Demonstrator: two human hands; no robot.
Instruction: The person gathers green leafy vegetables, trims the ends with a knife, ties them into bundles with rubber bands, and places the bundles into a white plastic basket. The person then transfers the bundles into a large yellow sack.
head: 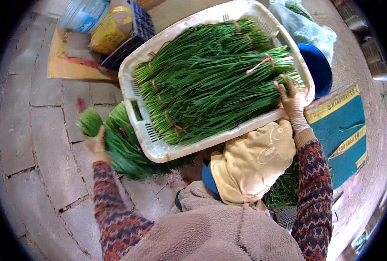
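A white plastic crate [167,157] holds several bundles of long green garlic chives [213,75], bound with red ties. At the left, my gloved left hand [97,142] grips a bundle of chives [89,122] by its cut end. Its leaves run down beside other tied chives [125,130] lying on the floor by the crate. My gloved right hand [291,96] rests with spread fingers at the crate's right front corner, over the pale ends of the nearest bundle. Whether it grips the rim or the chives, I cannot tell.
A blue bucket [315,70] and a plastic bag [314,31] stand right of the crate. A teal board with yellow tape [336,124] lies by my right arm. A clear tub [84,14], a yellow container [112,31] and a dark basket [141,19] stand at upper left. Loose greens [283,192] lie below.
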